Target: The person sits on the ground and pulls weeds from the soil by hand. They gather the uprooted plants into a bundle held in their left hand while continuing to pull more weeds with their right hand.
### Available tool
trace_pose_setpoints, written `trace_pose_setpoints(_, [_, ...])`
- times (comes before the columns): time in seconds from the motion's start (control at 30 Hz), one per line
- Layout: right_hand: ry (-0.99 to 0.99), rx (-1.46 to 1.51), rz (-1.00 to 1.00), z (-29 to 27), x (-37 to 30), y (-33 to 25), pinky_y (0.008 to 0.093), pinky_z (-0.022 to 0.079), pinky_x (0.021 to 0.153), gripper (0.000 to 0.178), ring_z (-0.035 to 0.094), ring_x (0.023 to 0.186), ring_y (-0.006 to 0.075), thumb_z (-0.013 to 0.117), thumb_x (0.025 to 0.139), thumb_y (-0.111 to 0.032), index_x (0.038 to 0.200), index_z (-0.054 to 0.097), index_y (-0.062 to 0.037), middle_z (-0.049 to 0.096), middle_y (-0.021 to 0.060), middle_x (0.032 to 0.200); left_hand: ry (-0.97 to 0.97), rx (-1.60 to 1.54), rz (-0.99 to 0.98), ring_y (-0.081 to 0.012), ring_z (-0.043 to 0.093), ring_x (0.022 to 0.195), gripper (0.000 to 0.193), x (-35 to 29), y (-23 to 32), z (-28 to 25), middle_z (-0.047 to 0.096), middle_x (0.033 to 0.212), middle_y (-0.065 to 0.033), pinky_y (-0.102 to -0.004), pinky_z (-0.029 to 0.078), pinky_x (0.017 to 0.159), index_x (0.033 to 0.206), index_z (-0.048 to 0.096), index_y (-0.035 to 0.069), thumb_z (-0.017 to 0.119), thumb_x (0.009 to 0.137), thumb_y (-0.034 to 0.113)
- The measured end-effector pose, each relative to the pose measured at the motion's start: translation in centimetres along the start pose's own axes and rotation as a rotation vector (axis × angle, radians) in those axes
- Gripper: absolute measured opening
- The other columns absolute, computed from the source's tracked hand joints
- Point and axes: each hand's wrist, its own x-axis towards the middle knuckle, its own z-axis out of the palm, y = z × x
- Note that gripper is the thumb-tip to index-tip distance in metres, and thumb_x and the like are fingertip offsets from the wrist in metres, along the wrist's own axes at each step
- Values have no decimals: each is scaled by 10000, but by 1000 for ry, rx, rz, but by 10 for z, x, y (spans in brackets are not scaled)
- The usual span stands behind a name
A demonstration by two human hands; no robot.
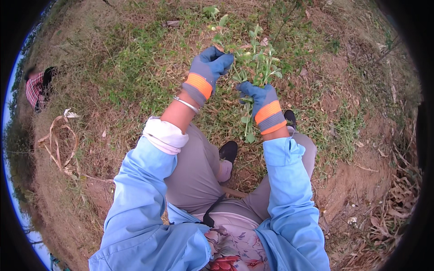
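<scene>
While the right hand (259,97) grips leafy stems (259,67), I cannot tell whether the left hand (209,68) holds any.

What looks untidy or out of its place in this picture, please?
Only a small unevenness: the left sleeve ends in a bunched pale cuff well short of the left hand, while the right sleeve reaches nearly to the right hand. Nothing else clearly stands out.

Bunch (261,62): green, leafy, loosely gathered, uneven, gripped in the right hand (259,96)
Leaves (274,71): small, oval, some paler, fanned out beyond the right hand
Sprig (247,120): thin, leafy, trailing on the right hand's near side
</scene>
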Motion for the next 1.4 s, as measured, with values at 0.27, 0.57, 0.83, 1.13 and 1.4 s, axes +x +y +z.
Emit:
trace_pose_setpoints(0.27, [-44, -25, 43, 1, -5, -8, 278, 475, 521, 219, 550, 603, 132, 619, 699, -122, 853, 599, 33, 626, 99, 786, 81, 353, 226, -81, 539, 667, 155, 6, -7, -4, 613, 771, -27, -225, 426, 608, 869, 611, 13, 623, 741, 101])
trace_pose_setpoints(0.57, [-69, 6, 81, -2, -10, -22, 314, 474, 529, 196, 548, 620, 135, 624, 694, -135, 823, 601, 11, 624, 92, 771, 81, 387, 245, -81, 527, 648, 154, 2, 0, -1, 611, 750, -20, -230, 426, 607, 856, 610, 9, 624, 741, 111])
trace_pose_setpoints(0.83, [181, -138, -6, -31, 2, -35, 294, 461, 474, 191, 555, 572, 161, 636, 678, -121, 787, 599, 31, 613, 93, 723, 123, 645, 223, -65, 463, 572, 165, 17, 7, -39, 570, 675, -2, -228, 391, 532, 796, 588, 9, 629, 752, 164])
trace_pose_setpoints(1.13, [132, -96, -284, -40, 8, -20, 247, 420, 609, 133, 531, 645, 129, 646, 680, -127, 710, 650, 2, 604, 47, 706, -213, 697, 40, -66, 409, 541, 215, -6, -1, 7, 495, 594, 6, -239, 364, 501, 732, 558, 4, 618, 758, 208])
trace_pose_setpoints(1.4, [56, 244, -77, -26, 5, -22, 271, 438, 651, 239, 571, 727, 138, 689, 679, -100, 881, 615, 4, 619, 46, 825, -519, 807, 38, -107, 423, 551, 225, -21, -24, 27, 497, 590, -37, -285, 383, 502, 739, 537, 2, 575, 774, 221])
